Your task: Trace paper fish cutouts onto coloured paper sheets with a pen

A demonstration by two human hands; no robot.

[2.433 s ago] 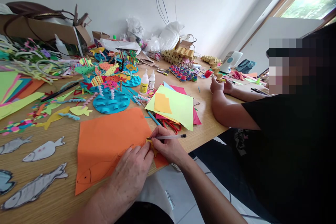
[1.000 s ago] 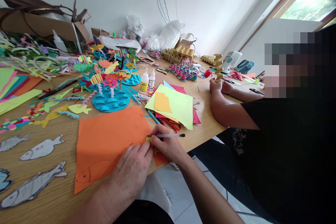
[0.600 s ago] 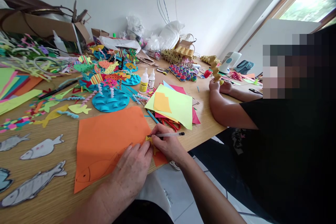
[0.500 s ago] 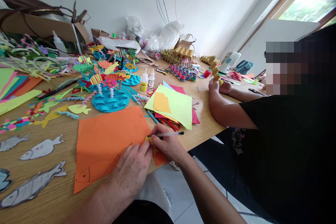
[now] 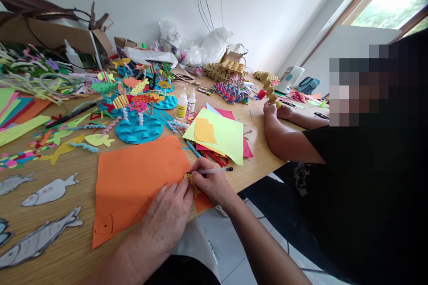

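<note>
On the table's near edge lies an orange sheet of paper (image 5: pixel 140 169) with a fish outline (image 5: pixel 115 222) drawn at its lower left. My left hand (image 5: pixel 170 209) rests flat on the sheet, fingers extended, its fingertips against a small yellow fish cutout (image 5: pixel 188 177). Pinched in my right hand (image 5: pixel 210 182) is a pen (image 5: pixel 217 170) with a clear barrel and black end; its tip is by the yellow fish, partly hidden by my fingers. White paper fish (image 5: pixel 50 190) lie on the wood at the left.
Behind the sheet stand a blue base with colourful paper fish (image 5: pixel 138 128) and two glue bottles (image 5: pixel 182 104). Coloured paper (image 5: pixel 230 136) overlaps red scissors (image 5: pixel 217 158). At the right, a person in black (image 5: pixel 361 187) holds an egg-carton piece (image 5: pixel 270 89).
The view has shifted slightly. My hands keep nearly the same place on the orange sheet, the pen still by the yellow fish. The other person's head has moved a little.
</note>
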